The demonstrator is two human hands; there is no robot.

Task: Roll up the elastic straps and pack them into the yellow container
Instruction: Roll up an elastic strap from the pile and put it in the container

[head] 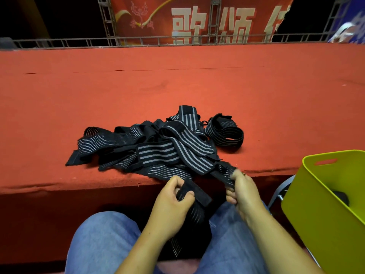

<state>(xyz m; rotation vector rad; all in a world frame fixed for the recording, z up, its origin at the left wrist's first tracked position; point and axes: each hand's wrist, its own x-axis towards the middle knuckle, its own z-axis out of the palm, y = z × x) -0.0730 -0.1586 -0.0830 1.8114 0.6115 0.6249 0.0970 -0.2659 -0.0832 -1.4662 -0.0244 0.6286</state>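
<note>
**Fingers pinching one strap over the lap**

The fingers (176,183) of the left hand (171,204) are curling round the dark end tab of a strap (200,192), with the thumb pressing on top. The right hand (244,191) is gripping the same strap further along, up by the platform edge. The slack is hanging down between the knees of the jeans (102,240). The strap is looking light, soft and stretchy, and likely to spring loose if let go. I am guessing the stiffer tab end is the place to begin the roll, with the other hand holding the band taut.

Just to the right, the yellow container (316,204) is sitting tilted, its open side facing the person. Something dark (340,196) is lying inside; I cannot tell what. A grey frame (280,191) is showing beside it.

Beyond the hands, the pile of straps (158,149) is lying tangled on the red platform (177,86), so pulling one may be dragging others along. One coiled strap (225,133) is lying just beside the pile, on its right. Farther back, a metal railing (138,40) and a red banner (197,18) are standing.
</note>
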